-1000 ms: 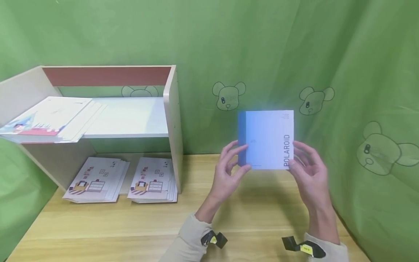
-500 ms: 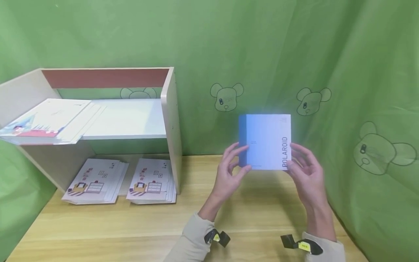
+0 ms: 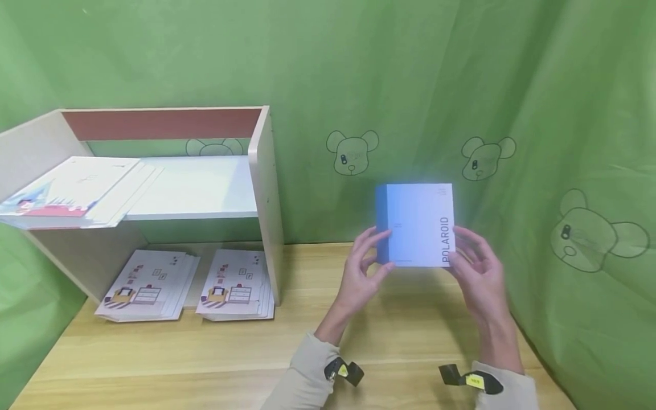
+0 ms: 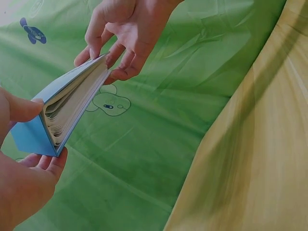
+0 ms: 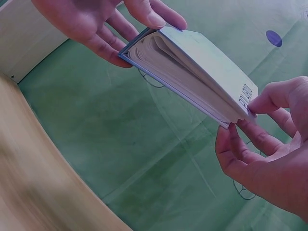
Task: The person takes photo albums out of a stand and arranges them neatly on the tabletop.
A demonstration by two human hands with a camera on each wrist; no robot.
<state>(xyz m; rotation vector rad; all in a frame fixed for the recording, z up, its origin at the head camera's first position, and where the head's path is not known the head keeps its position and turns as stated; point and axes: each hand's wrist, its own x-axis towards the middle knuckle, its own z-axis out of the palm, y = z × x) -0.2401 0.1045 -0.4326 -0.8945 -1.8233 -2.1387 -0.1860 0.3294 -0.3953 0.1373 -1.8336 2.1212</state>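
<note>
A small square photo album (image 3: 417,225) with a pale cover, a blue spine and the word POLAROID is held up above the table in the head view. My left hand (image 3: 361,270) pinches its spine side, thumb on the front cover and fingers behind. At the opposite edge, my right hand (image 3: 479,273) grips the lower corner between thumb and fingers. Seen from below in the left wrist view, the album (image 4: 72,98) is closed, its cream pages fanned a little between the covers. The right wrist view shows the same page block (image 5: 178,77) and both hands on the covers.
To the left stands a two-level shelf (image 3: 263,199). Its upper board bears a stack of white booklets (image 3: 87,185); two more stacks, a left one (image 3: 148,285) and a right one (image 3: 236,285), lie below. A green curtain (image 3: 307,68) surrounds the wooden table (image 3: 179,359).
The album has come down slightly, and its top edge tilts farther away, so the cover looks shorter. Both hands keep their hold. The head view has shifted slightly.
</note>
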